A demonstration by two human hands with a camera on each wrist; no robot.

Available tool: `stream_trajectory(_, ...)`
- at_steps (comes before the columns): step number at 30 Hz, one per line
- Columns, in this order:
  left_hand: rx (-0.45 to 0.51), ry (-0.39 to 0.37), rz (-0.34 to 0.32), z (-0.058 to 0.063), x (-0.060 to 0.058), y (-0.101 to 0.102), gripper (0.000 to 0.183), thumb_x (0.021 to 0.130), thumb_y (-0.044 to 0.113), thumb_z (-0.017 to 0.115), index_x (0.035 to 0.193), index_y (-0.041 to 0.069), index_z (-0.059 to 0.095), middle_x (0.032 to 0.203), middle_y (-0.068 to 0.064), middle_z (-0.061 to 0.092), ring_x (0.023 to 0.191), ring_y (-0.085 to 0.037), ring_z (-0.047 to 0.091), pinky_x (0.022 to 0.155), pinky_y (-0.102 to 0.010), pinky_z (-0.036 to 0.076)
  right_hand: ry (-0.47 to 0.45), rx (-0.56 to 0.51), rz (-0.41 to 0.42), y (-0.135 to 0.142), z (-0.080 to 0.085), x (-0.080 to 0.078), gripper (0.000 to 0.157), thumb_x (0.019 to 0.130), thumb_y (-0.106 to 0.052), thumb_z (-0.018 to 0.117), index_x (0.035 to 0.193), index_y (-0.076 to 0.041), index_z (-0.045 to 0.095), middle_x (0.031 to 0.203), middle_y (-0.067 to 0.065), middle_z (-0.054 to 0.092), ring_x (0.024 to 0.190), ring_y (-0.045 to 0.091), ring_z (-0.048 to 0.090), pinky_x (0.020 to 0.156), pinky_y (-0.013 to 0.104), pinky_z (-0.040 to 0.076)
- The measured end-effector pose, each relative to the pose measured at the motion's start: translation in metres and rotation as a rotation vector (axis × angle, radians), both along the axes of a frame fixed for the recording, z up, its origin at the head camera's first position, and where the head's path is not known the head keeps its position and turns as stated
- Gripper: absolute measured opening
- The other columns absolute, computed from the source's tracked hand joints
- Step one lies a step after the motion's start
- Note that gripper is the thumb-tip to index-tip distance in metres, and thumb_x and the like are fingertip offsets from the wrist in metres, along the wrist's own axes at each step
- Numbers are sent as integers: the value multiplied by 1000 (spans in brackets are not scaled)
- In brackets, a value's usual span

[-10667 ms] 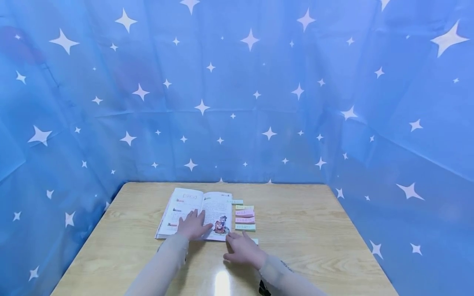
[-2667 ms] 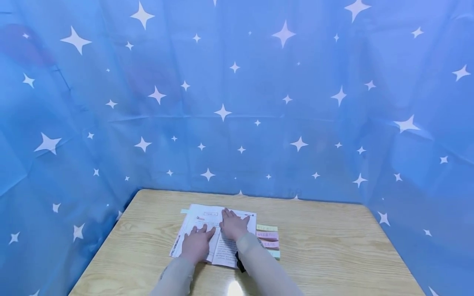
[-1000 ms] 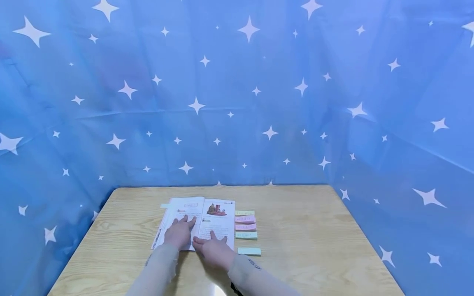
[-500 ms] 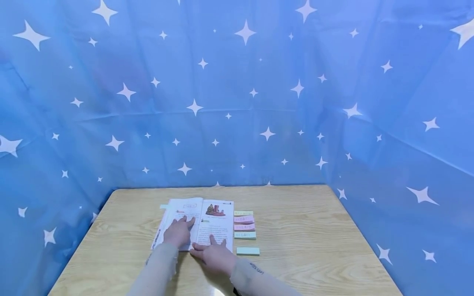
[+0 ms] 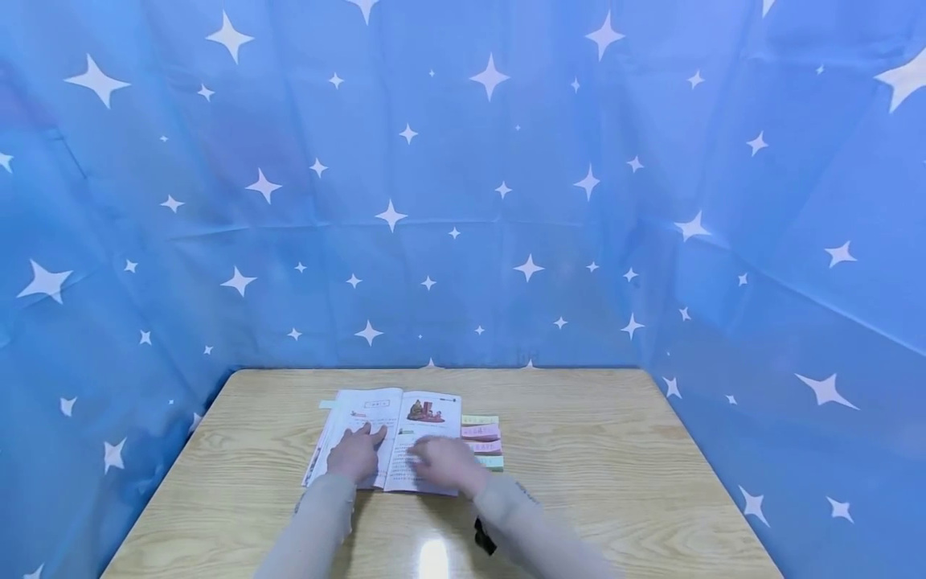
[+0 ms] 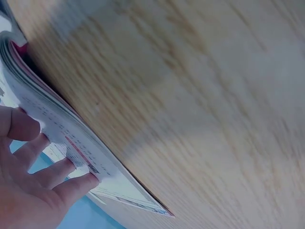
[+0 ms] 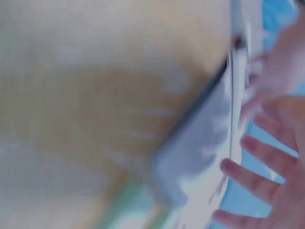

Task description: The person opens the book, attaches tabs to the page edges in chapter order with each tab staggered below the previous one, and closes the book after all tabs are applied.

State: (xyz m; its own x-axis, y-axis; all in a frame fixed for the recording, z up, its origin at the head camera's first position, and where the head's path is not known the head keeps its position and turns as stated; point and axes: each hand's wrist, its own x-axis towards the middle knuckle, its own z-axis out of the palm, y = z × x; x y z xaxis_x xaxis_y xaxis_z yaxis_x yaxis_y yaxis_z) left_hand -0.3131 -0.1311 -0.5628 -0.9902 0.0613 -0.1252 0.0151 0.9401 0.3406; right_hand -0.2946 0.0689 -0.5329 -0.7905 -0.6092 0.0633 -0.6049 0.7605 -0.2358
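An open book (image 5: pixel 395 414) lies on the wooden table, with printed text on both pages and a coloured picture high on the right page. My left hand (image 5: pixel 354 454) rests on the left page, fingers spread; the left wrist view shows its fingertips (image 6: pixel 90 180) against the paper. Over the lower right page is my right hand (image 5: pixel 444 462), blurred by motion. Its fingers (image 7: pixel 252 181) are apart and hold nothing in the right wrist view. A pale green sticky tab (image 5: pixel 328 404) sticks out past the book's left edge.
Right of the book sit sticky-note pads: a yellow one (image 5: pixel 480 420), a pink one (image 5: pixel 481 432), another pink one (image 5: pixel 481 447) and a green one (image 5: pixel 493 463), partly behind the right hand. A blue star-patterned curtain (image 5: pixel 463 305) surrounds the table (image 5: pixel 593 466).
Since the oldest frame, pages have been turned and the tab now shows at the left. Lately my right hand moved up and right from the book's lower edge; its arm hides the nearer green pad.
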Motion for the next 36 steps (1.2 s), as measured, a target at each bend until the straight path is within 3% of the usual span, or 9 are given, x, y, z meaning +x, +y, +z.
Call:
stream_trajectory(3,1,-5,12,-1,-2,0,53,89,4,51,139,20,55,148,-19,41,134,-55,26,99,-72,30,15,-74,-160,24,6,-24,24,90,-18,65,111,-10,73,111,5,69,98,21,66,79,35,55)
stream_trajectory(7,5,-11,13,-2,-3,1,52,91,4,48,139,21,54,149,-18,40,135,-54,26,100,-72,28,-5,-174,-364,59,0,-50,20,88,-13,67,106,-5,73,107,9,67,95,25,65,78,41,55)
stream_trajectory(13,19,-1,-2,-4,-3,3,51,89,4,50,138,20,56,147,-18,42,134,-54,27,99,-73,29,-120,-229,-557,95,-18,-66,20,87,-10,68,106,-7,72,108,8,67,102,28,62,86,45,53)
stream_trajectory(19,23,21,12,-3,-3,4,51,88,5,51,137,20,57,147,-17,43,134,-54,28,98,-73,29,-145,-203,-573,105,-25,-71,21,84,-8,69,104,-7,73,105,7,66,93,26,63,79,46,54)
stream_trajectory(26,20,25,8,2,-3,6,51,89,5,50,138,20,56,148,-17,42,135,-53,27,98,-74,28,-155,-160,-575,105,-20,-75,23,82,-6,70,104,-10,74,106,6,65,92,24,63,76,44,54)
stream_trajectory(36,41,18,36,1,8,2,51,90,5,49,139,19,55,148,-18,42,135,-53,27,100,-73,27,-144,-128,-511,100,-21,-77,17,79,-9,75,95,-12,76,100,3,67,88,21,62,72,40,54)
